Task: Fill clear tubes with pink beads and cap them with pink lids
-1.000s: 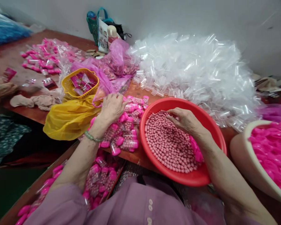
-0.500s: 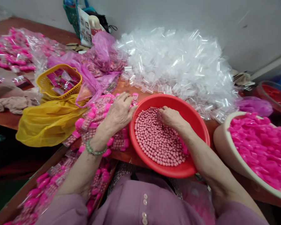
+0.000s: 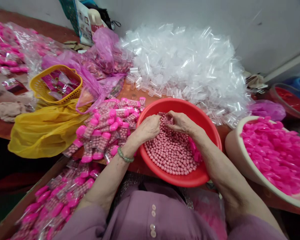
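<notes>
Both of my hands are over the red basin (image 3: 179,104), which holds many loose pink beads (image 3: 168,156). My right hand (image 3: 181,122) is curled at the far side of the beads, around what looks like a small clear container (image 3: 169,119), mostly hidden by the fingers. Close on its left, my left hand (image 3: 150,127) has its fingers pressed together, their tips hidden; what they hold does not show. A few bright pink caps (image 3: 195,151) lie on the beads by my right forearm. Left of the basin is a heap of filled, pink-capped bottles (image 3: 103,140).
A big pile of clear empty containers (image 3: 187,63) lies behind the basin. To the right stands a cream tub (image 3: 233,146) of pink caps (image 3: 272,156). On the left are a yellow basket (image 3: 38,87) and a yellow bag (image 3: 45,133). More filled bottles (image 3: 55,206) lie below the table edge.
My left hand has moved right from above the bottle heap to the basin, and its fingers have closed. My right hand has lifted slightly out of the beads. The view has shifted a little.
</notes>
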The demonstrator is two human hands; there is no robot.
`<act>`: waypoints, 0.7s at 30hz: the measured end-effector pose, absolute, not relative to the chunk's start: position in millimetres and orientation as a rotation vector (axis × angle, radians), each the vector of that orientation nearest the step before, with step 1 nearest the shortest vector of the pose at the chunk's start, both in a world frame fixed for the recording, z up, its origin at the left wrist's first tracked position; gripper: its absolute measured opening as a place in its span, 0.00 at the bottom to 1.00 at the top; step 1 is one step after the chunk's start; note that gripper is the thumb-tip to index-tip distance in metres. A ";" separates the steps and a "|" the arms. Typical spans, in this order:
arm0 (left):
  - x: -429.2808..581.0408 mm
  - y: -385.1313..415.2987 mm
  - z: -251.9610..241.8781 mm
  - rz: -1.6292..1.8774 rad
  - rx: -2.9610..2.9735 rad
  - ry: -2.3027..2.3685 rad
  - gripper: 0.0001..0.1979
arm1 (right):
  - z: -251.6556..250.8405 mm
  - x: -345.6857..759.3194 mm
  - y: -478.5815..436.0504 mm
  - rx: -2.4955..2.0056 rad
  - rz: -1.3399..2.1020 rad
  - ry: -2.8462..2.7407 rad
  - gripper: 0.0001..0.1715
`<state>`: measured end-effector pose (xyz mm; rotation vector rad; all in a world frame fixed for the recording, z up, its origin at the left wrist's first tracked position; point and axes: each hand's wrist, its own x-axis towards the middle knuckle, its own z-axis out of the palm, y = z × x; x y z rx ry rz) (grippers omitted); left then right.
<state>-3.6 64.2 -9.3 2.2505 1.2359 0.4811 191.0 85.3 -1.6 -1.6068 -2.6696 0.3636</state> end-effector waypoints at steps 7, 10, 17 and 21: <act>-1.8 65.2 -4.9 0.450 2.193 1.201 0.14 | 5.3 190.0 78.7 -1.169 0.591 -2.416 0.19; -3.3 65.8 -3.0 0.484 2.104 1.153 0.17 | 8.6 186.7 76.0 -1.121 0.539 -2.410 0.18; -4.4 68.2 -0.9 0.604 2.020 1.158 0.16 | -6.8 186.4 82.2 -1.385 0.646 -2.199 0.20; -4.2 69.5 -1.0 0.633 1.996 1.197 0.16 | -25.1 181.6 92.9 -1.693 0.609 -2.039 0.19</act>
